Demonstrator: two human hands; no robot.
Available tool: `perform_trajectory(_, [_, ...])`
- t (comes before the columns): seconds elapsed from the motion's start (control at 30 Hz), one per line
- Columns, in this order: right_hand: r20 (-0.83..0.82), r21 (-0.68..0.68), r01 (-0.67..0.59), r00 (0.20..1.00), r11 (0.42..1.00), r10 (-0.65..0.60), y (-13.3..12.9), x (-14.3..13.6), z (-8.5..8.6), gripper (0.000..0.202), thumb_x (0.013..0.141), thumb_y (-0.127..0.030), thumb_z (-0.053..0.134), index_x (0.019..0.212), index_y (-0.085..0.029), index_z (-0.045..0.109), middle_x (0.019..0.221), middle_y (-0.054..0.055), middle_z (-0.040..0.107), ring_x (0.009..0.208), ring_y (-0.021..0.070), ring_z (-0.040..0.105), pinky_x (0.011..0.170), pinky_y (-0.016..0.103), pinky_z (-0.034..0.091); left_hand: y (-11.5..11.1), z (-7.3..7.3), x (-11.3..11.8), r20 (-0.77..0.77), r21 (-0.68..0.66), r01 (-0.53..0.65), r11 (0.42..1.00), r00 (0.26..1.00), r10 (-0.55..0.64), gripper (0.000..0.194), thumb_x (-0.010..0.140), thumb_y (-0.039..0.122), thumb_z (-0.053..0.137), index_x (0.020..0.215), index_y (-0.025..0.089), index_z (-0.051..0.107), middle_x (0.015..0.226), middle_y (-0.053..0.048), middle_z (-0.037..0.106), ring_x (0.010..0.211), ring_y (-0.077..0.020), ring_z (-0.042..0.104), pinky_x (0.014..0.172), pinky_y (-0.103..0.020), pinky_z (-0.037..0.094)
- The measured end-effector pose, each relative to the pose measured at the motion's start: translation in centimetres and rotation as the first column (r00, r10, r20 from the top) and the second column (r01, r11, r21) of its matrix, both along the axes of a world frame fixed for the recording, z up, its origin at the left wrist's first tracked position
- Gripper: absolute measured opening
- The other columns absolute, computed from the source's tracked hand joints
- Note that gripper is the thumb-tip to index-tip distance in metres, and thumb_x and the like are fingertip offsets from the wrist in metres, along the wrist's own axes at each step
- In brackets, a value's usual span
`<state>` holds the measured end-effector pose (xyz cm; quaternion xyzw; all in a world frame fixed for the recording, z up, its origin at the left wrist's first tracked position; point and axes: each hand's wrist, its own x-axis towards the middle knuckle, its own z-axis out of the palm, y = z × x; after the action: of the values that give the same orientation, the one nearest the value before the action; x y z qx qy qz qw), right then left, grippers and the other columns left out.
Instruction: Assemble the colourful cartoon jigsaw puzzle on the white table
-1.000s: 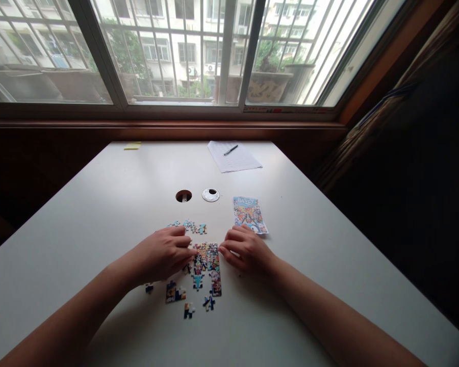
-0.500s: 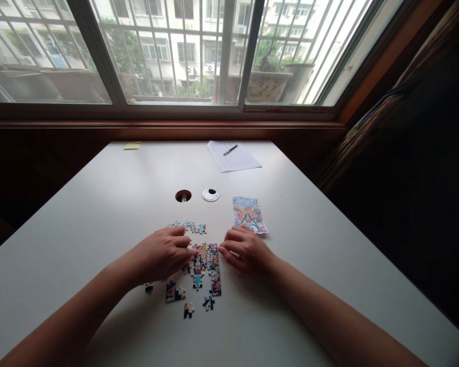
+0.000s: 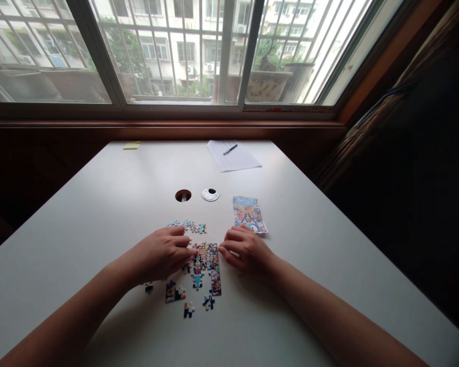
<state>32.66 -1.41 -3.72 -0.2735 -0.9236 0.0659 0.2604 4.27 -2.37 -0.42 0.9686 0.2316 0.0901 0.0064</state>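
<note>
Working a jigsaw on a white table (image 3: 80,224), two bare hands flank the joined block (image 3: 208,253); clock calls are taken from that block. Left hand (image 3: 167,254) at 9 o'clock: fingers curled and close together, a fingertip at the block's edge; the underside is hidden, so can't tell if it grips a piece. Right hand (image 3: 248,248) at 3: fingers bent, tips at the opposite edge; can't tell whether anything is pinched. It overlaps the lower part of the picture card (image 3: 247,208) at 1 o'clock; contact unclear.

Progress: partial, by my read. Done: the block's upper right portion looks assembled, with a strip running down its 5 o'clock side. A light-blue piece (image 3: 197,281) sits at the block's lower edge; can't tell if it's locked in.

Left: a cluster of blue pieces (image 3: 189,225) at 11, a small dark-and-orange section (image 3: 171,292) at 8, a loose orange-and-white piece (image 3: 188,310) at 7, a dark blue piece (image 3: 209,303) at 6, and a dark piece (image 3: 149,288) further out at 8. More may be under the left hand. Bottom and left portions look unfilled.

Far side: papers (image 3: 231,162) with a pen (image 3: 230,149) at 1, yellow note (image 3: 132,146) at 11.
</note>
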Motion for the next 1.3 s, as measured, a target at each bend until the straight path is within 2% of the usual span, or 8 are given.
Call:
perform_trajectory(0.33, [-0.017,-0.002,-0.014,1.0,1.0,0.014,0.07,0.06,-0.29,0.026,0.1,-0.028,0.05,0.086,-0.018,0.071,0.079,0.004,0.063,0.074,0.0159,0.052,0.073,0.034,0.033,-0.05,0.33,0.19,0.009,0.02,0.01,1.0,1.0,-0.01,0.021,0.096,0.021,0.054,0.112,0.025,0.067,0.081,-0.003,0.064,0.075,-0.0199,0.05,0.071,-0.034,0.041])
perform_trajectory(0.53, [0.027,0.031,-0.008,1.0,1.0,0.007,-0.01,-0.01,-0.31,0.021,0.098,-0.03,0.054,0.106,-0.022,0.072,0.092,0.006,0.066,0.082,0.0188,0.051,0.074,0.035,0.035,-0.02,0.06,0.04,-0.01,0.002,-0.005,1.0,1.0,0.005,0.021,0.098,0.023,0.052,0.112,0.027,0.067,0.081,-0.002,0.063,0.077,-0.0204,0.05,0.072,-0.035,0.041])
perform_trajectory(0.87, [0.203,0.016,0.012,0.979,1.0,-0.015,-0.52,-0.36,-0.15,0.035,0.1,-0.043,0.053,0.132,-0.032,0.061,0.116,0.007,0.06,0.099,0.0245,0.045,0.09,0.042,0.04,-0.11,0.24,0.11,-0.01,-0.005,-0.01,1.0,1.0,0.01,0.022,0.095,0.019,0.055,0.112,0.026,0.067,0.082,-0.002,0.064,0.078,-0.0202,0.05,0.071,-0.035,0.041])
perform_trajectory(1.13, [0.217,0.0,0.007,0.976,1.0,-0.007,-0.51,-0.36,0.02,0.034,0.1,-0.042,0.053,0.132,-0.032,0.061,0.117,0.008,0.06,0.101,0.0255,0.045,0.09,0.043,0.041,-0.05,0.23,0.17,0.03,0.007,0.004,1.0,1.0,-0.004,0.022,0.094,0.019,0.056,0.112,0.026,0.067,0.082,-0.002,0.064,0.077,-0.0199,0.051,0.071,-0.034,0.042])
perform_trajectory(1.3, [0.195,-0.005,-0.003,0.981,1.0,0.003,-0.48,-0.31,0.0,0.031,0.1,-0.039,0.054,0.128,-0.031,0.064,0.114,0.008,0.061,0.098,0.0244,0.045,0.088,0.041,0.04,-0.06,0.19,0.12,-0.006,-0.001,-0.003,1.0,1.0,0.003,0.025,0.094,0.02,0.056,0.116,0.026,0.066,0.084,-0.002,0.065,0.079,-0.0207,0.051,0.072,-0.035,0.042])
